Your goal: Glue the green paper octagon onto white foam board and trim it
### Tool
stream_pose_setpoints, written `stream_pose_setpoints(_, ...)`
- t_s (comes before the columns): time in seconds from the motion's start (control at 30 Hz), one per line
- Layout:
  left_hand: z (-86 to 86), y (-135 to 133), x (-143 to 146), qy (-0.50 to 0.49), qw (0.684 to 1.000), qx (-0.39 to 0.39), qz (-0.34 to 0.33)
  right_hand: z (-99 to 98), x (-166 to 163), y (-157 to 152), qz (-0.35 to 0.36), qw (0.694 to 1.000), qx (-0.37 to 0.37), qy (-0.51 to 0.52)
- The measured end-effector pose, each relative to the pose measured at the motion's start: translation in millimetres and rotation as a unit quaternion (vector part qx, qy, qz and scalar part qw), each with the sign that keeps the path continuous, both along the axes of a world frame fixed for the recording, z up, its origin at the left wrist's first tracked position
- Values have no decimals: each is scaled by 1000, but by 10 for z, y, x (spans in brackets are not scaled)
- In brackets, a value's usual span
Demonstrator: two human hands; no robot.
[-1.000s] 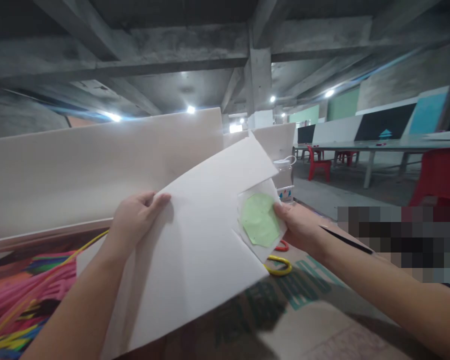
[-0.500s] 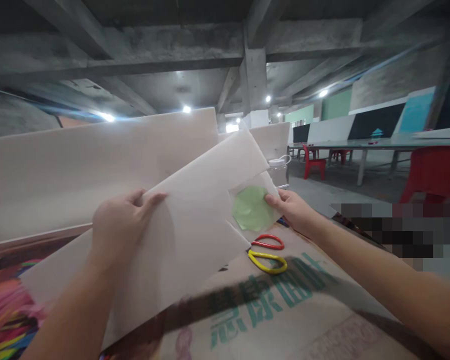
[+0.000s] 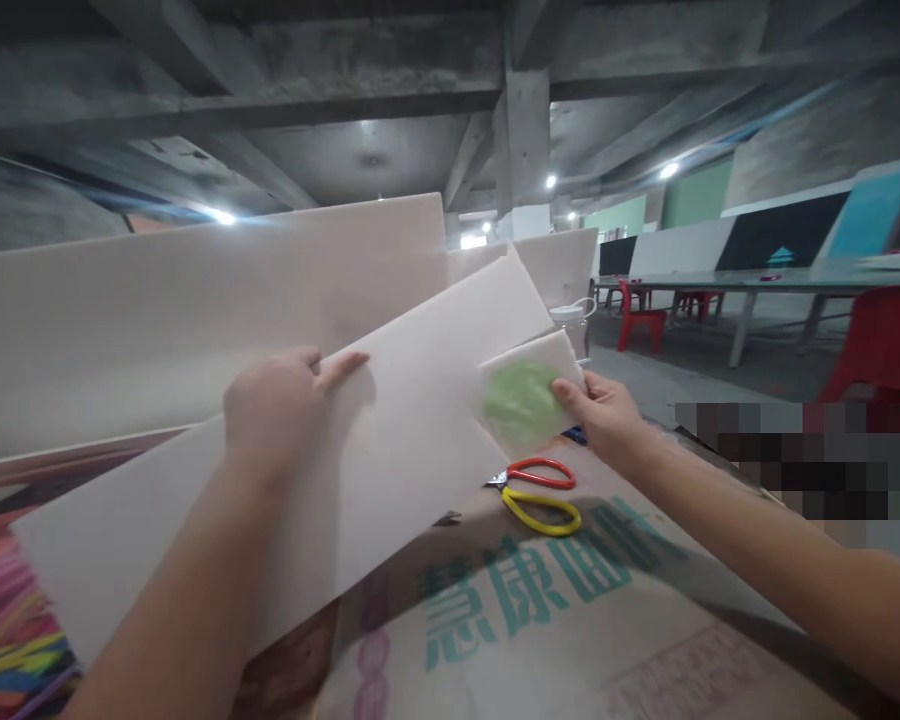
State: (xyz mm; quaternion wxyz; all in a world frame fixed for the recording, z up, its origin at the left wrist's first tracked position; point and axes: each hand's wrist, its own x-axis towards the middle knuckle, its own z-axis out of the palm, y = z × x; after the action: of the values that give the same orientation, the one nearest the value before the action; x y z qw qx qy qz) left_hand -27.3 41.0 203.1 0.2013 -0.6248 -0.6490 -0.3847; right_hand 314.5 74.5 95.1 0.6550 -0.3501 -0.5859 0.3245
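Since the earlier frame the left hand (image 3: 277, 400) has slid up and rightward along the sheet (image 3: 397, 480), and the card (image 3: 529, 395) now overlaps the sheet's far corner. Nearest, coloured strips (image 3: 4, 640) lie bottom left and a printed cover (image 3: 540, 620) spreads below the arms. Above it the left hand grips the sheet's upper edge; the sheet hangs slanted in the air over the cover. The right hand (image 3: 604, 415) pinches the card, with its green patch, by the right edge. Both look light, thin and bendy, likely to sag or crease, so edge holds near the middle suit them. Scissors (image 3: 544, 495) lie on the cover under the card. Farther off stand a bottle (image 3: 572, 325), white boards (image 3: 195, 300) and red chairs (image 3: 640, 315).
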Motion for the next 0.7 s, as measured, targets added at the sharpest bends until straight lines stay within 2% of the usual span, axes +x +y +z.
stream_pose_setpoints(0.1,59,101,-97,-21,999,-47,14,-14,152,-6,-29,999,18,21)
stream_pose_setpoints(0.17,114,92,-205,-47,994,-63,82,-3,269,14,-51,996,35,61)
stream_pose_setpoints(0.27,193,14,-295,-5,993,-48,110,-44,330,53,-4,998,-28,60)
stream_pose_setpoints(0.4,252,-72,-288,36,992,-42,117,-198,201,49,77,990,-112,26)
stream_pose_setpoints(0.57,284,-175,-352,89,980,-42,170,-258,123,32,105,985,-132,36)
stream_pose_setpoints(0.7,286,-236,-332,143,973,-22,177,-284,111,40,114,982,-146,29)
